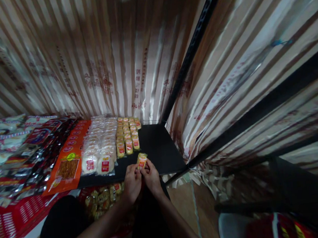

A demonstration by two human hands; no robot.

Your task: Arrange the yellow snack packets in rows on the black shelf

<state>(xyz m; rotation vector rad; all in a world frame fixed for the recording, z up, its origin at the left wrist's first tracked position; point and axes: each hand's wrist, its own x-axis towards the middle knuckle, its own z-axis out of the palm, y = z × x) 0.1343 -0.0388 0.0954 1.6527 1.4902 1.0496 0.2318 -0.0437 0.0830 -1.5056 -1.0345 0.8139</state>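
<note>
Between my two hands is a small yellow wrapped snack (142, 160) with a red label, held over the front edge of the black shelf (161, 142). My left hand (132, 180) pinches its lower left side. On its right side are the closed fingers of my right hand (151, 176). Just behind, rows of matching yellow snacks (128, 146) stand on the shelf. Larger pale round packets (105, 163) with red labels line up to their left. Below my left forearm, a basket holds more yellow wrapped snacks (103, 198), partly hidden by my arm and legs.
Left of the pale packets lie an orange packet (66, 168), dark packets (43, 142) and white packets (1, 142). A red basket (26, 213) is at lower left. A black post (189, 58) rises at the shelf's back corner, and a black rail (252, 111) runs right. Printed sheeting (110, 57) hangs behind.
</note>
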